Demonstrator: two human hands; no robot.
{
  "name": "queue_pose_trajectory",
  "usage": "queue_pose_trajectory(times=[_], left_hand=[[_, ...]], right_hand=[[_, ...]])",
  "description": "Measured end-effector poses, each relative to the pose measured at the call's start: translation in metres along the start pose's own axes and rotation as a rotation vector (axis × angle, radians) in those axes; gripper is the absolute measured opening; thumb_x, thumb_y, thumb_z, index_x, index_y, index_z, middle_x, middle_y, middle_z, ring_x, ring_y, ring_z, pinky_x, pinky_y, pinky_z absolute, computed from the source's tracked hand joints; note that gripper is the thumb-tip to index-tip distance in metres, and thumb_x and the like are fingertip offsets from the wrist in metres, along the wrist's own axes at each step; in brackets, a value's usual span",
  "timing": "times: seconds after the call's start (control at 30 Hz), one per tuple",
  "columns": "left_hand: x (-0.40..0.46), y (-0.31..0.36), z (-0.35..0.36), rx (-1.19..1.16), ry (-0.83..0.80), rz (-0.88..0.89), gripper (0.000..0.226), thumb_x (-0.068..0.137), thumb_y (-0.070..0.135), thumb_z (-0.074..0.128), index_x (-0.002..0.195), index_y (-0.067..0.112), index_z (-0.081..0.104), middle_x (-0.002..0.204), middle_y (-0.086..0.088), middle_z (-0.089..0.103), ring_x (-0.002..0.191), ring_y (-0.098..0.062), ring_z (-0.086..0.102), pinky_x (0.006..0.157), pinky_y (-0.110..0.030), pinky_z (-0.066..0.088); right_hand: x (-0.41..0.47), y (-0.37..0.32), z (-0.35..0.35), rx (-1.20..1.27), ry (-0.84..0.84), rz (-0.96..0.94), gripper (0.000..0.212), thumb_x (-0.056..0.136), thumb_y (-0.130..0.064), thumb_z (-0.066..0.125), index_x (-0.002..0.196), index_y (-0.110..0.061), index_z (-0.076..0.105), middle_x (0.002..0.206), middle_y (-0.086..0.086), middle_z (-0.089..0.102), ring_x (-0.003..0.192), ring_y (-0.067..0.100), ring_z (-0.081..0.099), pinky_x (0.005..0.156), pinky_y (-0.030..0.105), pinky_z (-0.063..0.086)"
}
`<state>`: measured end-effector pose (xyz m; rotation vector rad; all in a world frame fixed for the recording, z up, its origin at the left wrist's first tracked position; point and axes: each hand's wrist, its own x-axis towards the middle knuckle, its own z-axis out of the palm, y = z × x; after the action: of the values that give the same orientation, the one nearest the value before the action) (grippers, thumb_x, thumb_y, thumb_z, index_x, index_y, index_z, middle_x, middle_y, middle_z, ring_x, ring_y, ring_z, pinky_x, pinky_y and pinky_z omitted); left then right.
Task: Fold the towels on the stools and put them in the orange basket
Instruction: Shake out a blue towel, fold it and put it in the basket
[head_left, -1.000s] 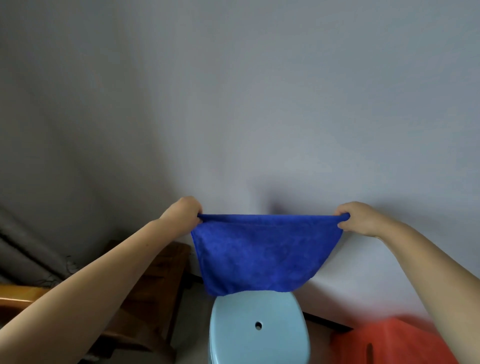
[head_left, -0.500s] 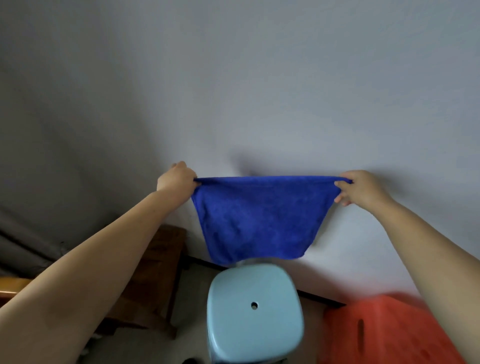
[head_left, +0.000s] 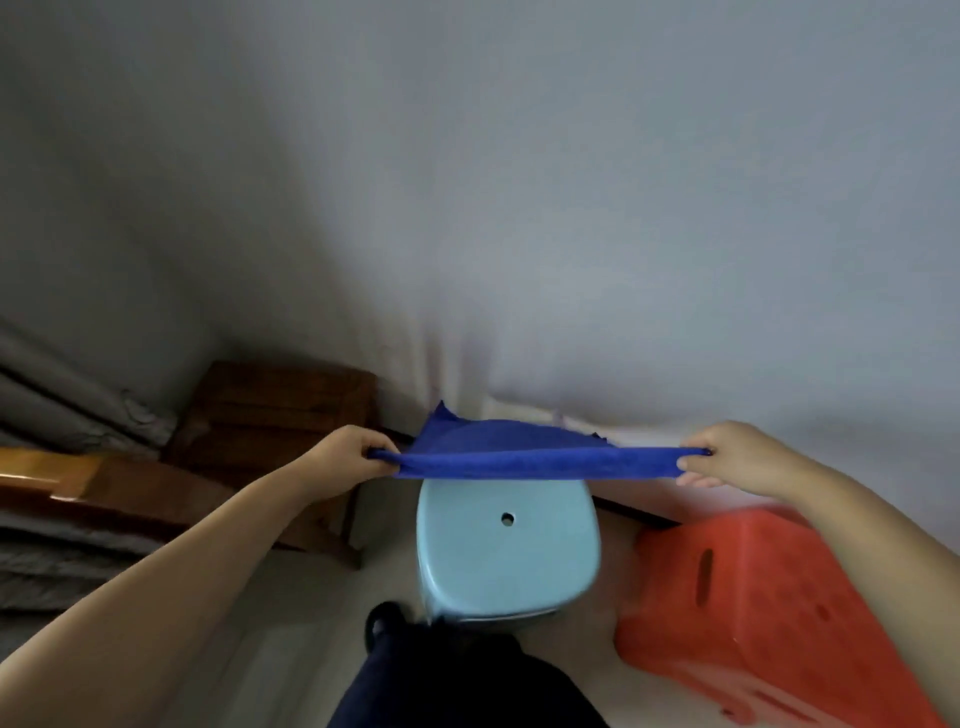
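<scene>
A blue towel is stretched nearly flat between my hands, just above the far edge of a light blue stool. My left hand pinches its left corner and my right hand pinches its right corner. The towel's far part billows up toward the wall. An orange plastic piece with slots, which may be the basket, stands on the floor right of the stool, under my right forearm.
A dark wooden stool stands at the left against the grey wall. A wooden bench edge and grey cloth lie at the far left. My dark-clad leg is at the bottom centre.
The towel hung down from my raised hands before. Both hands have come down, and the towel now lies almost level over the light blue stool's far edge.
</scene>
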<state>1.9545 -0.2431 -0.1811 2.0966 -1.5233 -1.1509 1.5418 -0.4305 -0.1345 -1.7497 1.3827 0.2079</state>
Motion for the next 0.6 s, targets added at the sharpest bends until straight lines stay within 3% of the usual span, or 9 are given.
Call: queue_pose_trajectory(times=[0.1, 0.17, 0.27, 0.47, 0.6], left_hand=[[-0.009, -0.028, 0.046, 0.080, -0.157, -0.066, 0.006, 0.081, 0.015, 0.068, 0.082, 0.021, 0.072, 0.070, 0.009, 0.064, 0.064, -0.001, 0.057, 0.065, -0.020, 0.042], [-0.011, -0.047, 0.073, 0.115, -0.212, -0.089, 0.008, 0.082, 0.015, 0.067, 0.086, 0.016, 0.073, 0.074, 0.007, 0.064, 0.073, -0.005, 0.059, 0.066, -0.015, 0.040], [-0.014, -0.070, 0.106, 0.102, -0.244, -0.140, 0.009, 0.081, 0.016, 0.066, 0.085, 0.010, 0.072, 0.079, 0.001, 0.066, 0.080, -0.009, 0.060, 0.067, -0.019, 0.038], [0.014, -0.101, 0.133, 0.087, -0.297, -0.232, 0.010, 0.082, 0.014, 0.065, 0.077, 0.005, 0.067, 0.071, -0.004, 0.056, 0.072, -0.013, 0.052, 0.063, -0.026, 0.033], [0.047, -0.108, 0.138, 0.094, -0.326, -0.250, 0.017, 0.082, 0.014, 0.067, 0.066, 0.017, 0.061, 0.063, 0.000, 0.053, 0.068, -0.013, 0.051, 0.056, -0.022, 0.031]], right_hand=[[-0.006, 0.025, 0.046, -0.095, -0.139, 0.068, 0.022, 0.091, -0.004, 0.055, 0.071, -0.011, 0.062, 0.080, 0.013, 0.073, 0.067, 0.009, 0.071, 0.063, 0.021, 0.057], [-0.008, 0.043, 0.076, -0.176, -0.207, 0.103, 0.026, 0.090, -0.007, 0.055, 0.067, -0.018, 0.060, 0.078, 0.004, 0.074, 0.070, 0.011, 0.071, 0.069, 0.023, 0.057], [-0.007, 0.066, 0.116, -0.217, -0.210, 0.130, 0.031, 0.089, -0.007, 0.056, 0.060, -0.018, 0.052, 0.069, -0.003, 0.069, 0.072, 0.011, 0.071, 0.063, 0.021, 0.052], [0.036, 0.100, 0.158, -0.127, -0.188, 0.186, 0.035, 0.087, -0.004, 0.056, 0.057, -0.013, 0.042, 0.066, 0.011, 0.063, 0.077, 0.020, 0.071, 0.070, 0.040, 0.050], [0.071, 0.111, 0.170, -0.079, -0.182, 0.239, 0.031, 0.088, -0.005, 0.055, 0.059, -0.012, 0.045, 0.073, 0.015, 0.071, 0.073, 0.014, 0.072, 0.072, 0.038, 0.053]])
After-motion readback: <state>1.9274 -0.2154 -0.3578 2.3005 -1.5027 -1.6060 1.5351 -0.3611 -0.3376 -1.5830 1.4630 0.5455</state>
